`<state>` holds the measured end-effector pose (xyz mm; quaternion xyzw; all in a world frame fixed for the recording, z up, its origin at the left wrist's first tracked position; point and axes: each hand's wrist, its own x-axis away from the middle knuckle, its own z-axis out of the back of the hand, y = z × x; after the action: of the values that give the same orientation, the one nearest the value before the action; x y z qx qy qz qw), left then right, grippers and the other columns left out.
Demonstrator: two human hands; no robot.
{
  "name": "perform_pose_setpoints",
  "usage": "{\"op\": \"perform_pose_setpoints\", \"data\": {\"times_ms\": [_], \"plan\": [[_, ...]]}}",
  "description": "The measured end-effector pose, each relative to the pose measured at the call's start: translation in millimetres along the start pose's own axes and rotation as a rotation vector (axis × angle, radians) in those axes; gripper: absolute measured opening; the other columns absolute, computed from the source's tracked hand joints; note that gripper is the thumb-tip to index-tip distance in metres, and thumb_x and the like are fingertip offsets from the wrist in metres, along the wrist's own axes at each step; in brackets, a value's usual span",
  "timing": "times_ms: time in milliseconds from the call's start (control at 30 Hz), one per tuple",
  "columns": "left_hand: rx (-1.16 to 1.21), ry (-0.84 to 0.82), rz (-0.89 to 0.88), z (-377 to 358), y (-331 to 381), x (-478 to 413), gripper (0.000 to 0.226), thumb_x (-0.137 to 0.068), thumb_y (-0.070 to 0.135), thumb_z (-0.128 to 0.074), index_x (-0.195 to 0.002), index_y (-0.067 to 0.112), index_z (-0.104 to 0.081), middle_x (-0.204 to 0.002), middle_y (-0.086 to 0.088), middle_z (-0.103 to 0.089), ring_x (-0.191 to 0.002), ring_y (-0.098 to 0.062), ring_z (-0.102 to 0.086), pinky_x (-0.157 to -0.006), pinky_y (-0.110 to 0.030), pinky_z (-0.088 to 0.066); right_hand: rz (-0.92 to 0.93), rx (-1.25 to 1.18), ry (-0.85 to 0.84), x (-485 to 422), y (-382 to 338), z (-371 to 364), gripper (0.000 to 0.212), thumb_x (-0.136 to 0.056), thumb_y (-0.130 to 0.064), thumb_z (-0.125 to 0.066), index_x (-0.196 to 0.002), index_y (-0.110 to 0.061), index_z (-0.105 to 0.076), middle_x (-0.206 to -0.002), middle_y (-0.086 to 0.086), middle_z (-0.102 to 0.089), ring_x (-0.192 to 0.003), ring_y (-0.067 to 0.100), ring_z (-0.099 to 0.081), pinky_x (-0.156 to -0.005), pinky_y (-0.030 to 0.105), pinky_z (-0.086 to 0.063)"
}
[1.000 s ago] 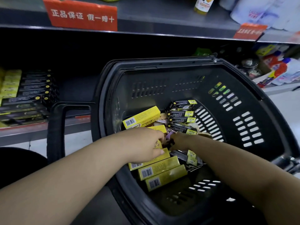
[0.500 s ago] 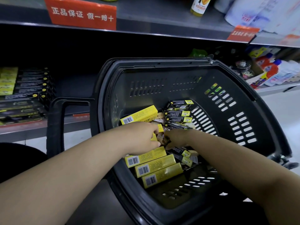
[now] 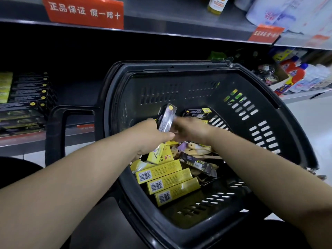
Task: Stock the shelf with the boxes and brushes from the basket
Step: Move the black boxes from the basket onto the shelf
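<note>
Both hands have come up out of the pile since half a second ago. The left hand (image 3: 149,135) now has its fingers wrapped round a black pack (image 3: 166,119), held tilted, nearly on end, above the rest of the stock. The right hand (image 3: 190,131) is right beside the pack, but it's too blurry to tell if it's gripping it or just touching. Below them, the black basket (image 3: 269,97) has three yellow boxes (image 3: 161,174) lying side by side near the front, a packaged brush (image 3: 197,162) next to them, and more black boxes (image 3: 196,112) at the far wall. Off to the left, the shelf (image 3: 23,139) has rows of dark boxes (image 3: 27,97).
</note>
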<state>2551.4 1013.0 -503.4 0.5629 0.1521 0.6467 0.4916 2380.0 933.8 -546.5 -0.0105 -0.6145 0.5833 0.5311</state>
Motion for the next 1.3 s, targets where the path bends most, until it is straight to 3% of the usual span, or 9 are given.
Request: {"op": "perform_pose_setpoints", "data": {"times_ms": [100, 200, 333, 567, 733, 1067, 1133, 1200, 1300], "plan": [[0.028, 0.011, 0.012, 0, -2, -1, 0.057, -0.084, 0.044, -0.064, -0.129, 0.013, -0.047, -0.106, -0.012, -0.066, -0.104, -0.025, -0.061, -0.100, -0.045, -0.043, -0.250, 0.950, -0.127, -16, 63, 4, 0.034, -0.098, -0.024, -0.044, -0.130, -0.012, -0.045, -0.101, -0.003, -0.058, -0.083, 0.015, -0.052, -0.067, 0.025, -0.044], [0.061, 0.012, 0.006, -1, -1, -1, 0.050, -0.084, 0.040, -0.065, -0.122, 0.011, -0.050, -0.106, -0.014, -0.065, -0.105, -0.026, -0.060, -0.100, -0.045, -0.043, -0.435, 1.300, -0.246, -27, 102, 1, 0.050, -0.096, -0.018, -0.046, -0.143, -0.007, -0.030, -0.116, 0.001, -0.052, -0.098, 0.009, -0.040, -0.053, 0.017, -0.025], [0.072, 0.006, 0.012, -2, 0, -1, 0.047, -0.085, 0.039, -0.065, -0.121, 0.013, -0.050, -0.107, -0.011, -0.064, -0.106, -0.024, -0.058, -0.099, -0.040, -0.043, -0.444, 0.958, -0.102, -43, 104, 0, 0.051, -0.096, -0.016, -0.046, -0.144, -0.011, -0.030, -0.123, 0.011, -0.055, -0.100, 0.019, -0.052, -0.072, 0.018, -0.040], [0.078, 0.002, 0.034, 0, 1, -2, 0.054, -0.084, 0.045, -0.063, -0.126, 0.013, -0.049, -0.111, -0.008, -0.063, -0.107, -0.024, -0.056, -0.099, -0.042, -0.043, -0.390, 1.163, -0.225, -33, 62, 16, 0.028, -0.091, -0.016, -0.056, -0.114, -0.002, -0.060, -0.089, 0.001, -0.055, -0.078, 0.016, -0.051, -0.061, 0.025, -0.040], [0.179, 0.054, 0.045, 2, -2, -4, 0.071, -0.081, 0.047, -0.066, -0.137, 0.013, -0.040, -0.125, -0.008, -0.055, -0.114, -0.026, -0.052, -0.102, -0.045, -0.042, -0.057, 0.511, 0.135, 11, -32, 47, 0.021, -0.093, -0.022, -0.054, -0.105, -0.006, -0.057, -0.085, 0.010, -0.069, -0.068, 0.017, -0.066, -0.066, 0.023, -0.055], [0.316, 0.086, -0.034, 2, 0, -5, 0.063, -0.068, 0.040, -0.080, -0.120, 0.018, -0.054, -0.112, -0.003, -0.066, -0.103, -0.024, -0.062, -0.094, -0.047, -0.049, 0.233, -0.149, -0.058, 26, -56, 31, 0.026, -0.084, -0.037, -0.062, -0.092, -0.013, -0.059, -0.081, 0.006, -0.071, -0.066, 0.015, -0.068, -0.064, 0.023, -0.055], [0.249, 0.073, -0.022, 2, -1, -4, 0.067, -0.066, 0.045, -0.080, -0.122, 0.020, -0.053, -0.115, -0.002, -0.064, -0.105, -0.024, -0.060, -0.094, -0.047, -0.048, 0.151, -0.024, 0.081, 7, -31, 46, 0.022, -0.090, -0.035, -0.056, -0.099, -0.016, -0.062, -0.092, 0.005, -0.071, -0.079, 0.016, -0.069, -0.070, 0.024, -0.054], [0.216, 0.066, -0.015, 2, -2, -4, 0.060, -0.067, 0.046, -0.078, -0.118, 0.023, -0.055, -0.114, 0.000, -0.064, -0.104, -0.023, -0.061, -0.094, -0.046, -0.048, -0.025, 0.544, 0.251, -15, 5, 59, 0.027, -0.094, -0.031, -0.050, -0.111, -0.013, -0.060, -0.107, 0.006, -0.065, -0.096, 0.022, -0.064, -0.080, 0.030, -0.051], [0.200, 0.041, -0.032, 1, -1, -4, 0.045, -0.071, 0.040, -0.077, -0.110, 0.025, -0.059, -0.107, -0.001, -0.068, -0.100, -0.023, -0.064, -0.094, -0.046, -0.049, -0.390, 1.087, 0.096, -27, 62, 61, 0.049, -0.094, -0.025, -0.050, -0.137, -0.004, -0.038, -0.129, 0.013, -0.053, -0.110, 0.026, -0.056, -0.085, 0.031, -0.047]]}}
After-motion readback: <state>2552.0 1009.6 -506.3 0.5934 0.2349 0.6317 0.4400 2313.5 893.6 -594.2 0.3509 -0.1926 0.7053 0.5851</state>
